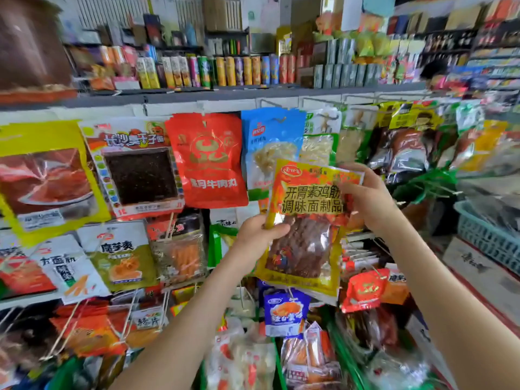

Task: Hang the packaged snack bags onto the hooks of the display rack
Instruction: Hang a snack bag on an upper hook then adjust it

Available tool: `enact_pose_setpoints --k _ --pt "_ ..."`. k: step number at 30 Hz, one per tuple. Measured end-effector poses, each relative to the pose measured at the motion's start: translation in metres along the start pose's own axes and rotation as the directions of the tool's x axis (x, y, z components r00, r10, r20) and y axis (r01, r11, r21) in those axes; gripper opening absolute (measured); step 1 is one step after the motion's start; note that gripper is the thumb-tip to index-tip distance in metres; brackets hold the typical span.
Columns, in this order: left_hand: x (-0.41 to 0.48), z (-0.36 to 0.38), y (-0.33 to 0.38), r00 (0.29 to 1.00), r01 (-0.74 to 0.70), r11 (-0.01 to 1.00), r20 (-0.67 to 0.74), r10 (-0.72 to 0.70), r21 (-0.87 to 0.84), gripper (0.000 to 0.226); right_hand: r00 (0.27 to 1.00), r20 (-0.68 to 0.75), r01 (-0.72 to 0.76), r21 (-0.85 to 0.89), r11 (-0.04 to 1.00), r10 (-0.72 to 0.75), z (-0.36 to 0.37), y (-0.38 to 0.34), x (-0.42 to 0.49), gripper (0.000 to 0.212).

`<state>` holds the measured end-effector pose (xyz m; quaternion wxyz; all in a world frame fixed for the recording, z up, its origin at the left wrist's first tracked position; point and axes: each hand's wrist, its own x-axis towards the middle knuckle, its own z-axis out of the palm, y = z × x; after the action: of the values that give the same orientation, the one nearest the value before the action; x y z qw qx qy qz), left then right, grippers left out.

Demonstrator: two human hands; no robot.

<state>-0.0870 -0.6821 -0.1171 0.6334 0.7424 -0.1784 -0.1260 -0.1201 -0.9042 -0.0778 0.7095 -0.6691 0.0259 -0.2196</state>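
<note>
Your left arm (180, 333) and right arm (439, 291) reach up from the bottom of the view. You hold one yellow bag (306, 220) between both hands. Your left hand (257, 235) grips the bag's left edge near the middle, with the thumb on the front and the fingers behind it. Your right hand (365, 198) grips the top right corner, with the fingers curled over the front of the bag. The yellow bag is up in the air in front of the rack (174, 107), and it tilts a little to the right. It has big black writing on top and brown strips of food in a clear window below.

Its top left corner covers the lower part of a blue bag (270, 142) that hangs on the rack. Just left of the blue bag hangs a red bag (206, 161), and left of that hangs a bag with a dark square (138, 170). Under the yellow bag hang a small blue bag (285, 311) and a small red bag (364, 291). More bags fill the rows below and both sides of the rack, and many are blurred.

Above the rack runs a shelf (225, 92) with a row of tall cans (225, 71) standing on it. Far to the right sits a blue basket (489, 235)
</note>
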Motion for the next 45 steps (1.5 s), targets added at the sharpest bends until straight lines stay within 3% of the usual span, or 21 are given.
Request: enact_pose_setpoints --k 2,5,8,12,15,17,20,22,25,28,32,35,39,45 --pt "-0.015 -0.033 -0.027 0.999 0.046 0.999 0.01 -0.046 0.016 0.008 0.999 0.026 -0.016 -0.166 0.986 0.021 0.031 0.012 -0.014 0.017" --pt "-0.038 -0.077 -0.065 0.993 0.112 0.993 0.032 -0.113 0.036 0.01 0.997 0.044 -0.046 -0.355 0.934 0.065 0.089 0.036 -0.037 0.014" --pt "-0.058 -0.115 -0.102 0.984 0.168 0.98 0.038 -0.173 0.11 0.004 0.994 0.022 -0.093 -0.361 0.928 0.109 0.132 0.061 -0.056 0.019" --pt "-0.08 -0.145 -0.134 0.958 0.26 0.96 0.093 -0.27 0.106 0.027 0.969 0.162 -0.081 -0.511 0.856 0.188 0.17 0.083 -0.076 0.018" --pt "-0.091 -0.159 -0.147 0.931 0.322 0.943 0.152 -0.331 0.081 0.028 0.949 0.254 -0.031 -0.512 0.858 0.186 0.191 0.092 -0.085 0.011" --pt "-0.096 -0.167 -0.154 0.941 0.32 0.947 0.11 -0.319 0.01 0.03 0.918 0.335 -0.02 -0.498 0.867 0.214 0.204 0.098 -0.092 0.008" --pt "-0.106 -0.177 -0.154 0.963 0.215 0.976 -0.155 -0.218 -0.041 0.043 0.863 0.439 0.028 -0.535 0.844 0.25 0.226 0.114 -0.102 0.013" --pt "-0.113 -0.184 -0.145 0.959 0.083 0.991 -0.28 -0.052 0.102 0.044 0.821 0.506 0.084 -0.562 0.823 0.263 0.24 0.124 -0.11 0.015" --pt "-0.122 -0.195 -0.132 0.976 -0.027 0.885 -0.179 0.124 0.466 0.027 0.788 0.558 0.12 -0.553 0.824 0.26 0.257 0.136 -0.12 0.01" --pt "-0.129 -0.203 -0.136 0.98 0.04 0.773 -0.175 0.092 0.633 0.021 0.768 0.584 0.12 -0.534 0.837 0.263 0.27 0.139 -0.127 0.01" --pt "-0.143 -0.209 -0.136 0.974 0.17 0.79 -0.22 -0.046 0.589 0.022 0.735 0.607 0.094 -0.532 0.841 0.301 0.279 0.136 -0.134 0.016" --pt "-0.156 -0.214 -0.136 0.962 0.222 0.765 -0.264 -0.07 0.604 0.024 0.723 0.604 0.08 -0.556 0.828 0.335 0.289 0.142 -0.139 0.017" --pt "-0.182 -0.232 -0.15 0.938 0.279 0.767 -0.335 -0.089 0.578 0.027 0.653 0.669 0.253 -0.633 0.731 0.354 0.317 0.157 -0.15 0.029" --pt "-0.219 -0.292 -0.181 0.923 0.324 0.699 -0.377 -0.084 0.638 0.022 0.595 0.729 0.398 -0.632 0.664 0.338 0.393 0.192 -0.176 0.028"
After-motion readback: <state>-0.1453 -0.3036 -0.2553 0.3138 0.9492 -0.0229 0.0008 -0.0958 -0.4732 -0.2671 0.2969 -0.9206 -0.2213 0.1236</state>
